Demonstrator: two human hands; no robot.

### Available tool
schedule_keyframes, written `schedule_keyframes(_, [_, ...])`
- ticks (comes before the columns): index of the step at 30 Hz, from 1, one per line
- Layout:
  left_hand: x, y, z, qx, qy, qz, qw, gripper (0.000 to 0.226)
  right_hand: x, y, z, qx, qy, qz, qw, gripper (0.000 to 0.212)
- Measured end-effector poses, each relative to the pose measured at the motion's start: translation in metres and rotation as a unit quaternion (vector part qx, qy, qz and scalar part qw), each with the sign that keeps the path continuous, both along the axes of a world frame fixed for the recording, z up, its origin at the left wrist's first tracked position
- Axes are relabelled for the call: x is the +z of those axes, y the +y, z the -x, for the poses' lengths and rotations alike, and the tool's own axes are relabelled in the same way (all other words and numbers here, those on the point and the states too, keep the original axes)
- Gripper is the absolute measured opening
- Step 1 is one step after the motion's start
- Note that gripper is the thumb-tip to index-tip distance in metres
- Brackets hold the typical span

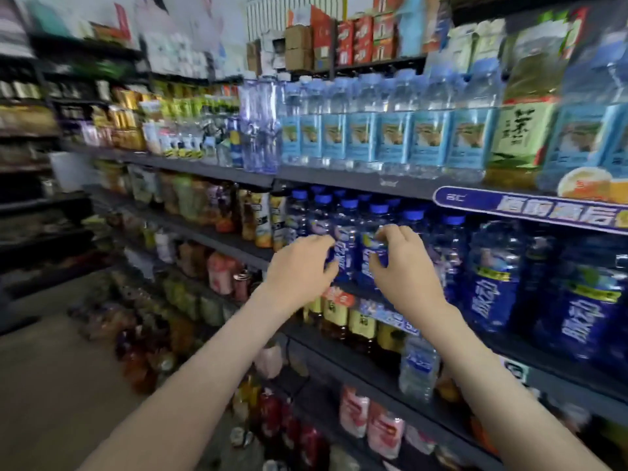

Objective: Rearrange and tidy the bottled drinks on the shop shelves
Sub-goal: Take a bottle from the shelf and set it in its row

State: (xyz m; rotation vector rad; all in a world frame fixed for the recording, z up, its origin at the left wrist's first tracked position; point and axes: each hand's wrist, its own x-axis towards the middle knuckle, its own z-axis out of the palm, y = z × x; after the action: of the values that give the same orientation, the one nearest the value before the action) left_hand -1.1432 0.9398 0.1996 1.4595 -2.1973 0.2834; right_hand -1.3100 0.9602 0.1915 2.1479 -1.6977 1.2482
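Small blue-labelled, blue-capped bottles [348, 232] stand in rows on the second shelf from the top. My left hand [302, 266] has its fingers curled round the left side of a front bottle [342, 253]. My right hand [401, 263] pinches the neighbouring front bottle [372, 248] between thumb and fingers. Both bottles stand upright at the shelf's front edge. Larger blue bottles [489, 277] of the same brand fill the shelf to the right. The view is blurred by motion.
Pale blue water bottles [363, 130] line the shelf above, with a green tea bottle [520, 130] among them. Yellow-labelled tea bottles [334, 314] stand below my hands. Juice and red drinks fill the lower shelves. The aisle floor [51, 385] lies to the left.
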Motion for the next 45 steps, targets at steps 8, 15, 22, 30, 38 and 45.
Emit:
schedule_keyframes(8, [-0.037,-0.029,-0.218,0.126,-0.027,-0.083,0.988,0.037,-0.041,-0.073,-0.202,0.056,0.027,-0.093,0.994,0.023])
schedule_keyframes(15, [-0.050,-0.084,-0.352,0.181,-0.016,-0.087,0.980,0.034,-0.040,-0.149,-0.320,0.092,0.041,-0.094,0.990,0.030])
schedule_keyframes(22, [-0.038,-0.185,-0.487,0.219,0.008,-0.081,0.972,0.034,-0.016,-0.267,-0.452,0.126,0.032,-0.039,0.991,0.038])
schedule_keyframes(30, [-0.001,-0.292,-0.663,0.287,0.015,-0.037,0.957,0.038,0.017,-0.409,-0.641,0.191,0.014,-0.053,0.980,0.033])
schedule_keyframes(38, [-0.007,-0.396,-0.855,0.324,0.025,-0.016,0.946,0.046,0.013,-0.513,-0.833,0.239,-0.021,-0.062,0.969,0.038])
schedule_keyframes(45, [-0.002,-0.511,-1.033,0.296,0.013,0.004,0.955,0.043,0.019,-0.622,-1.004,0.220,-0.089,-0.096,0.967,0.038])
